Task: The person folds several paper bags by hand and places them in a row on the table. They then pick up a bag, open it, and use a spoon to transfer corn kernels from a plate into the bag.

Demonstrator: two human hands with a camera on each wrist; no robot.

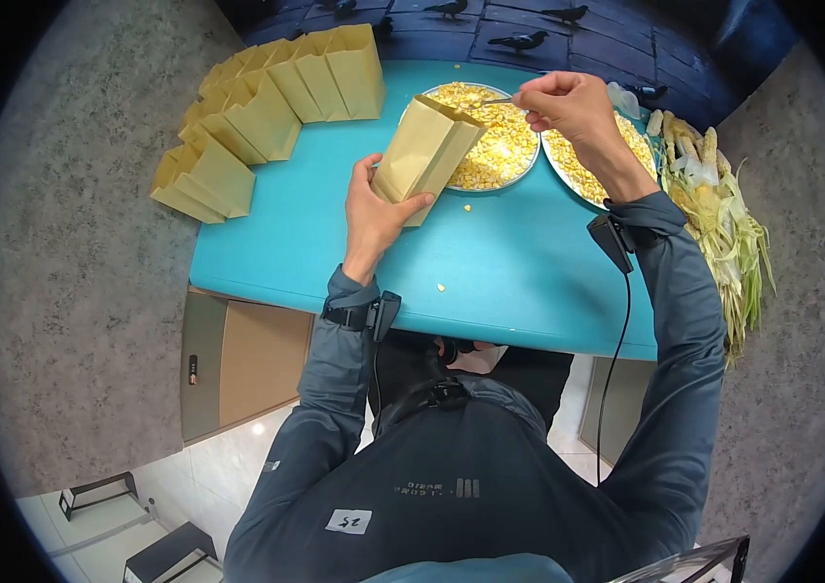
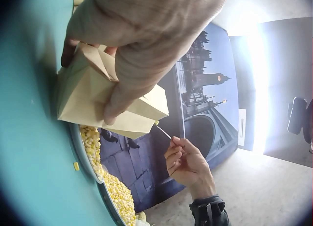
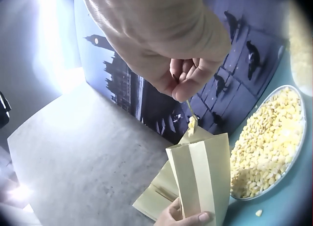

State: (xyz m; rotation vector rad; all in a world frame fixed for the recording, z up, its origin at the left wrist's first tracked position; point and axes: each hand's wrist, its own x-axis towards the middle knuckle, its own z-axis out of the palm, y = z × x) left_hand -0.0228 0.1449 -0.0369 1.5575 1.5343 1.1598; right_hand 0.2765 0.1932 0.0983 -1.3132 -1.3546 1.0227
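Note:
My left hand (image 1: 373, 216) grips a brown paper bag (image 1: 420, 155) around its lower part, thumb across one side. The bag is tilted with its top pointing to the far right. In my right hand (image 1: 575, 109), thumb and fingers pinch the handle of a thin spoon (image 1: 498, 101). Yellow corn kernels (image 3: 192, 124) lie on the spoon's end, right at the bag's mouth in the right wrist view. Behind the bag is a round plate (image 1: 485, 188) heaped with corn kernels (image 1: 495, 151). The inside of the bag is hidden.
Several standing paper bags (image 1: 339, 73) line the table's far left. A second plate (image 1: 566, 182) of kernels is at the right, beside corn cobs with husks (image 1: 723, 214). A loose kernel (image 1: 441, 288) lies near the front edge. A printed backdrop (image 1: 519, 41) stands behind.

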